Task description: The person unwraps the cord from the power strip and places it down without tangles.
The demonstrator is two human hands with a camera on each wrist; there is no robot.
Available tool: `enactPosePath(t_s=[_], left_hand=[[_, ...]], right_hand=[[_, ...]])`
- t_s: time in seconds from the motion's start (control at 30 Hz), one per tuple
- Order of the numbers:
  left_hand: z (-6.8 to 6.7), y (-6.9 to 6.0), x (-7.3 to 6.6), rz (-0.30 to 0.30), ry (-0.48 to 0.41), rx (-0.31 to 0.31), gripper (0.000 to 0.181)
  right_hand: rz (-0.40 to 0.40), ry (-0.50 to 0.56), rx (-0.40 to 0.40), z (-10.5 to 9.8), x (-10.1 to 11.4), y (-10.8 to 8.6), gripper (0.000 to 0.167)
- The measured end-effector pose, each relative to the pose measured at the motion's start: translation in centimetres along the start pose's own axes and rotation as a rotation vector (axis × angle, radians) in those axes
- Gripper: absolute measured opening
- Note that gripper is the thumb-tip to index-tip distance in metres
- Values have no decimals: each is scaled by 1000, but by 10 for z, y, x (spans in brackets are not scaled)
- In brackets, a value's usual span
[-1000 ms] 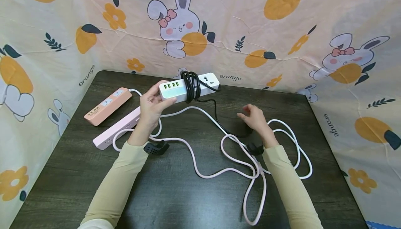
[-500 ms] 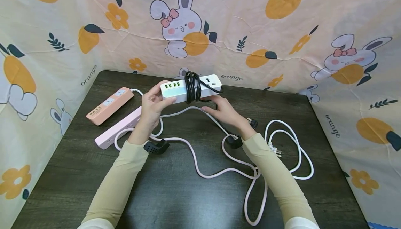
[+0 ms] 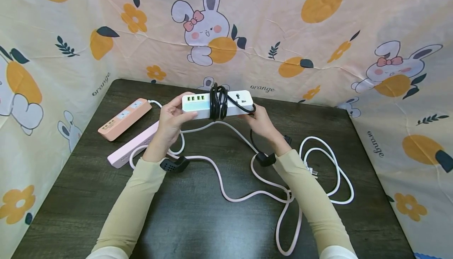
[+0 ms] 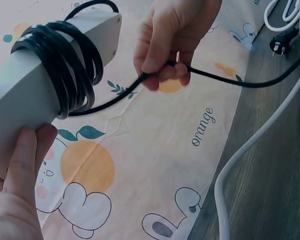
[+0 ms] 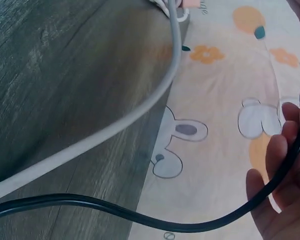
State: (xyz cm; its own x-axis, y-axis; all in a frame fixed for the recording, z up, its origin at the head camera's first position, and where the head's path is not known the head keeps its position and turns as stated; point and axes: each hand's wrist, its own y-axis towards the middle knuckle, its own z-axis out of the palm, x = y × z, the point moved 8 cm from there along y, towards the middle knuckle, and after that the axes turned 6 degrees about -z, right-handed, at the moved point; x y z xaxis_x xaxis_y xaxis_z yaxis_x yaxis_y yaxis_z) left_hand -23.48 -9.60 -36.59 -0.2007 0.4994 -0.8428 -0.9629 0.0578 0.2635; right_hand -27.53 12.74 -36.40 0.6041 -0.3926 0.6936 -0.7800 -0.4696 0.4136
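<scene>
My left hand (image 3: pixel 171 119) grips the left end of a white power strip (image 3: pixel 201 107), held up off the table. Its black cord (image 3: pixel 218 101) is wound in several turns around the strip's middle. Beside the strip's right end is my right hand (image 3: pixel 262 125). In the left wrist view that hand (image 4: pixel 172 37) pinches a loose run of the cord (image 4: pixel 240 82) between thumb and fingers, below the coils. The cord's far end, with a black plug (image 4: pixel 285 42), lies on the table. From the right wrist, the cord (image 5: pixel 182 228) runs through the curled fingers.
An orange power strip (image 3: pixel 124 119) and a pink one (image 3: pixel 133 145) lie at the left of the dark table (image 3: pixel 198 227). Pink and white cords (image 3: pixel 244 198) snake across the middle. A white cord loop (image 3: pixel 348 184) with its plug lies right. A printed cloth (image 3: pixel 318 54) hangs behind.
My right hand has moved left and up from the table's right side to the strip, and now pinches the cord. The left hand keeps its grip; the strip has levelled slightly.
</scene>
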Motion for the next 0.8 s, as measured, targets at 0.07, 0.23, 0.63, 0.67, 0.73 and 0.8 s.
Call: enactPosePath(t_s=[0.07, 0.23, 0.63, 0.67, 0.73, 0.8], left_hand=[[-1, -1, 0, -9, 6, 8, 49], [-4, -1, 2, -15, 1, 15, 49], [-7, 0, 3, -9, 16, 11, 49], [-8, 0, 3, -3, 15, 4, 49], [-9, 1, 2, 10, 10, -6, 49], [-9, 1, 1, 23, 3, -10, 48]], right_hand=[[28, 59, -39, -9, -4, 0, 20], [36, 222, -112, -34, -5, -4, 14], [-87, 368, -189, -65, 17, -27, 13], [-106, 379, -168, -65, 20, -28, 14], [-139, 354, -104, -63, 23, -30, 13], [-151, 293, -21, -58, 24, -32, 12]])
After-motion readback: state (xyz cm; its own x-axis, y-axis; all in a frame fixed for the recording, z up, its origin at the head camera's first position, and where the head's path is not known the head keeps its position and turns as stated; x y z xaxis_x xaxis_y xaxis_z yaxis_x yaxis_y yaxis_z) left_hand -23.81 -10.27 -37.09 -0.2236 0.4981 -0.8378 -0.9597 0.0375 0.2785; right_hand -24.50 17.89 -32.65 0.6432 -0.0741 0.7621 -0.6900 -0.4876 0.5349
